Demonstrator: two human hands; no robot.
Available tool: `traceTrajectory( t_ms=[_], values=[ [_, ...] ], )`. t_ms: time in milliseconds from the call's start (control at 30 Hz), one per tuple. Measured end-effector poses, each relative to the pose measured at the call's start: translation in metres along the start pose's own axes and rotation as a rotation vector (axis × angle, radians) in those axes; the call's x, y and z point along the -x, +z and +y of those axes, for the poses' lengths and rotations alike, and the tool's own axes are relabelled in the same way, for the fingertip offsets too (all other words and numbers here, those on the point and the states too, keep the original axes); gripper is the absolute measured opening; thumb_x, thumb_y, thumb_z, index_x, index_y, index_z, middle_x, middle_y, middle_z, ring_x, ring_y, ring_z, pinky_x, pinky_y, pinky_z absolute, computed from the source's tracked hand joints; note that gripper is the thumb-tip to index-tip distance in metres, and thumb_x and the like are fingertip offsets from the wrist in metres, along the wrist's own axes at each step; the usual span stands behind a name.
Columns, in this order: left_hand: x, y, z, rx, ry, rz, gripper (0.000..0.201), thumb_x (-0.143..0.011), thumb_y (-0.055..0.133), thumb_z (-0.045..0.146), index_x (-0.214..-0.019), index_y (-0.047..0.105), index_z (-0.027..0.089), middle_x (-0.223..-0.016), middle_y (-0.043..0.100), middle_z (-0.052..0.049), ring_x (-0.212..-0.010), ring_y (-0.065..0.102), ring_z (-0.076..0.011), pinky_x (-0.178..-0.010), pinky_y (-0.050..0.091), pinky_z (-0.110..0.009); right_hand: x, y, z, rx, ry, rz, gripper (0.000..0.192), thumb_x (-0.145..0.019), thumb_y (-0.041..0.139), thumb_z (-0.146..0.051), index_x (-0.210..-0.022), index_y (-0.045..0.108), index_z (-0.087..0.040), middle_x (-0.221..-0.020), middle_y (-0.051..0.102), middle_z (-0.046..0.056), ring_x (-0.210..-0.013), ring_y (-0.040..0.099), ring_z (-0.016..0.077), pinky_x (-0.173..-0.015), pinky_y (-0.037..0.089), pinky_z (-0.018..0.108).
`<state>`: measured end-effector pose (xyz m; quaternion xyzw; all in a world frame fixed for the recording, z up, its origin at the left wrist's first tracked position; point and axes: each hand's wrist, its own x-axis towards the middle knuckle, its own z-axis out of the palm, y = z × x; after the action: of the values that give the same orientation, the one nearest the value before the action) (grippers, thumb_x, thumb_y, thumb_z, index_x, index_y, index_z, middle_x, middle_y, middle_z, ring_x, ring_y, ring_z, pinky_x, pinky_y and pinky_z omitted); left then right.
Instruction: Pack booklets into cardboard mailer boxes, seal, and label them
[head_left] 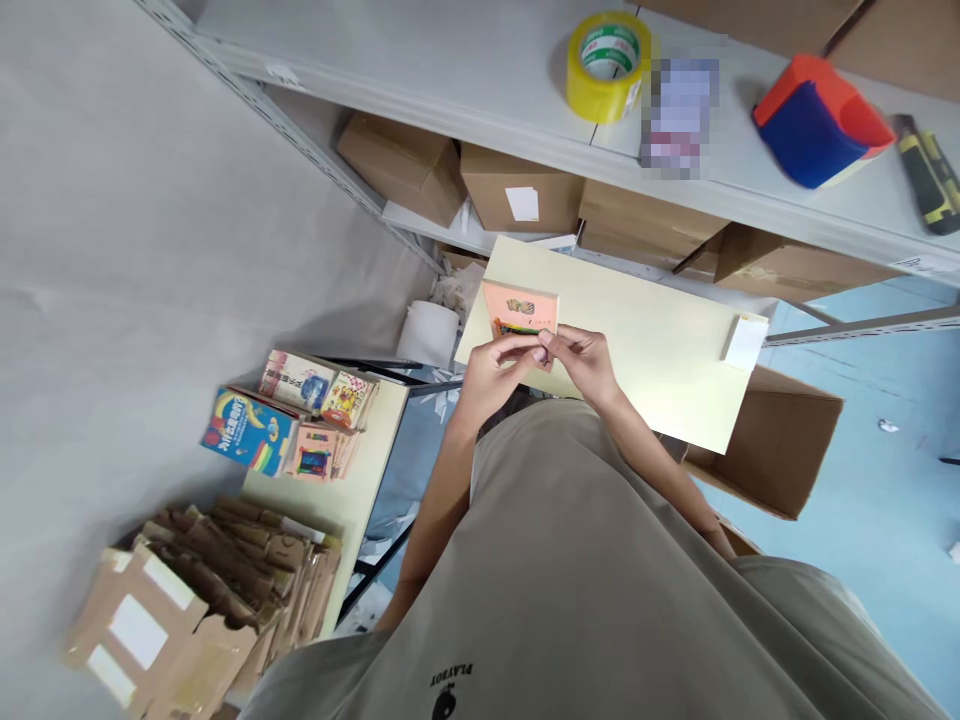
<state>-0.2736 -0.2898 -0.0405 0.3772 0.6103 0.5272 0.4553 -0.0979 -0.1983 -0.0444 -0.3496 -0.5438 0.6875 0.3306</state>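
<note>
A pink book [514, 298] with a dark, colourful picture on its cover lies at the left end of the cream table [645, 340]. My left hand [499, 378] is over the book's near edge, thumb and fingers pinched together. From the other side my right hand [589, 362] meets it, its fingertips also pinched, so the two hands touch at the book's right corner. What sits between the fingertips is too small or hidden to make out. Part of the cover is hidden under the hands.
A white box [745, 341] stands at the table's right end. On the shelf above are yellow tape [609, 95], a red-and-blue holder [814, 125] and a cutter [924, 172]. Books [251, 432] and folded cardboard [172, 620] occupy the left table. An open carton [787, 440] is at right.
</note>
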Motion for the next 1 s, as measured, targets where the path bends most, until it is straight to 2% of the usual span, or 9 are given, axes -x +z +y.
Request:
traceTrajectory(
  t_ms=[100,167,233,333,433,633,733,833,1000],
  values=[
    [-0.007,-0.027,-0.005,-0.093,0.019,0.269,0.061,-0.09,0.097,0.075,-0.122,0.091,0.023,-0.119,0.091,-0.01,-0.101,0.085,-0.0251,-0.088,0.07,-0.036,0.0,-0.011,0.0,-0.053,0.062,0.067,0.066,-0.089,0.091,-0.091,-0.081,0.084,-0.026,-0.07,0.066,-0.001,-0.07,0.062,0.0179,-0.069,0.06,0.033],
    [-0.012,-0.043,-0.007,-0.123,0.017,0.334,0.07,-0.085,0.1,0.078,-0.129,0.09,0.024,-0.128,0.091,-0.011,-0.097,0.083,-0.0223,-0.084,0.067,-0.033,0.001,-0.018,0.0,-0.095,0.107,0.084,0.064,-0.084,0.096,-0.09,-0.082,0.085,-0.027,-0.074,0.071,-0.001,-0.071,0.064,0.0179,-0.073,0.064,0.035],
    [-0.015,-0.049,-0.009,-0.115,-0.018,0.245,0.076,-0.082,0.101,0.079,-0.132,0.09,0.023,-0.132,0.09,-0.013,-0.097,0.082,-0.0228,-0.084,0.067,-0.034,0.002,-0.022,-0.001,-0.13,0.144,0.081,0.065,-0.08,0.099,-0.09,-0.086,0.087,-0.027,-0.079,0.077,0.0,-0.073,0.067,0.0182,-0.076,0.067,0.036],
    [-0.016,-0.04,-0.01,-0.084,-0.06,0.097,0.069,-0.085,0.099,0.078,-0.121,0.093,0.02,-0.122,0.092,-0.013,-0.101,0.083,-0.0267,-0.088,0.068,-0.037,0.001,-0.022,0.001,-0.168,0.181,0.08,0.067,-0.078,0.099,-0.091,-0.089,0.088,-0.026,-0.085,0.081,0.002,-0.079,0.073,0.0197,-0.079,0.069,0.037],
    [-0.014,-0.026,-0.012,-0.071,-0.066,0.099,0.06,-0.088,0.097,0.074,-0.113,0.094,0.019,-0.109,0.091,-0.01,-0.095,0.081,-0.0252,-0.084,0.066,-0.035,0.0,-0.022,0.007,-0.177,0.197,0.089,0.067,-0.077,0.1,-0.09,-0.087,0.086,-0.026,-0.083,0.081,0.002,-0.08,0.075,0.0204,-0.078,0.07,0.037],
    [-0.013,-0.024,-0.014,-0.057,-0.017,0.051,0.053,-0.094,0.096,0.064,-0.127,0.089,0.022,-0.093,0.083,-0.002,-0.081,0.074,-0.0176,-0.076,0.06,-0.029,-0.001,-0.031,0.015,-0.006,0.112,0.06,0.068,-0.088,0.09,-0.094,-0.085,0.084,-0.026,-0.084,0.08,0.003,-0.083,0.073,0.0217,-0.081,0.069,0.039],
    [-0.014,-0.024,-0.01,-0.054,0.08,0.063,0.041,-0.096,0.094,0.06,-0.114,0.084,0.024,-0.105,0.083,-0.006,-0.096,0.08,-0.0203,-0.089,0.066,-0.031,-0.004,-0.038,0.015,0.102,-0.032,0.036,0.058,-0.093,0.09,-0.089,-0.1,0.093,-0.031,-0.115,0.089,0.007,-0.11,0.081,0.028,-0.103,0.071,0.047],
    [-0.014,-0.022,-0.007,-0.074,0.224,0.071,0.023,-0.102,0.088,0.047,-0.101,0.082,0.025,-0.124,0.082,-0.01,-0.121,0.081,-0.0233,-0.108,0.067,-0.037,-0.005,-0.043,0.016,0.135,-0.175,-0.023,0.037,-0.101,0.092,-0.075,-0.115,0.097,-0.042,-0.149,0.085,0.006,-0.143,0.076,0.0317,-0.129,0.061,0.056],
    [-0.012,-0.019,-0.009,-0.125,0.265,0.067,0.012,-0.104,0.082,0.035,-0.098,0.084,0.024,-0.126,0.083,-0.011,-0.126,0.081,-0.0233,-0.111,0.067,-0.038,-0.003,-0.048,0.022,0.143,-0.245,-0.063,0.018,-0.113,0.084,-0.058,-0.123,0.096,-0.048,-0.156,0.083,0.003,-0.156,0.071,0.031,-0.139,0.052,0.063]
  ],
)
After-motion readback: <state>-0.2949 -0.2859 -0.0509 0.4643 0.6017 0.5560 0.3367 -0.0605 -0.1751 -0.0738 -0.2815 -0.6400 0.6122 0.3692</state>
